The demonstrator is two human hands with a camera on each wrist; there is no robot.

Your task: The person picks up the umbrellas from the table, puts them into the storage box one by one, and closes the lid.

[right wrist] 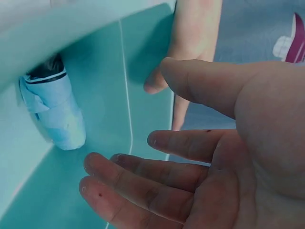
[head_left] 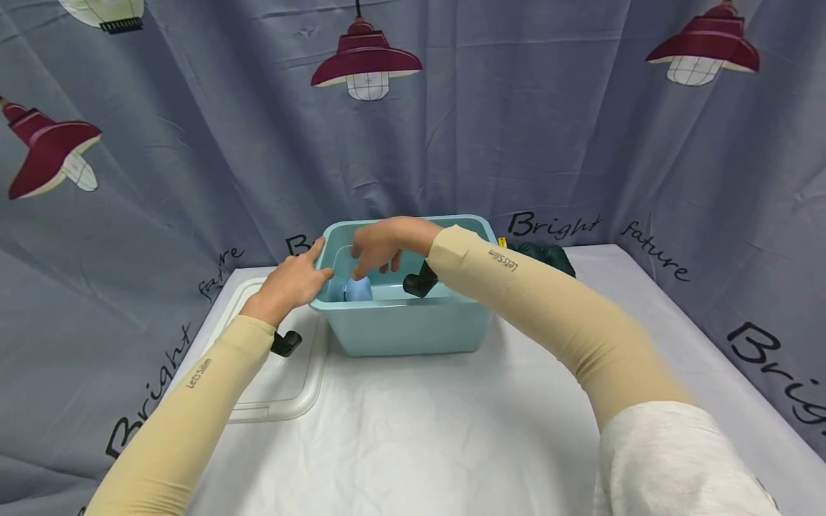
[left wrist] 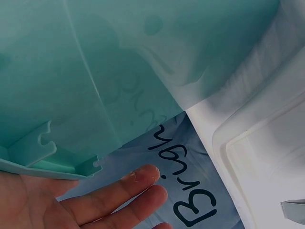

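A light teal plastic bin (head_left: 406, 326) stands on the white-covered table. My left hand (head_left: 293, 281) rests at its left rim, thumb over the inner side and fingers stretched out along the outside. In the left wrist view, those fingers (left wrist: 119, 193) are straight and apart from the bin wall. My right hand (head_left: 381, 247) hangs inside the bin, fingers spread and slightly bent, with nothing between them. Below it, against the near wall, lies a light blue rolled item (head_left: 358, 289). The right wrist view shows it as a folded umbrella-like bundle (right wrist: 59, 109) with a black end, apart from my fingers.
A white lid (head_left: 277, 390) lies flat on the table, left of the bin and partly under my left arm. Behind the bin's right side sits a dark green bundle (head_left: 548, 256) next to a small yellow piece (head_left: 502, 243). A grey printed curtain (head_left: 516, 129) surrounds the table.
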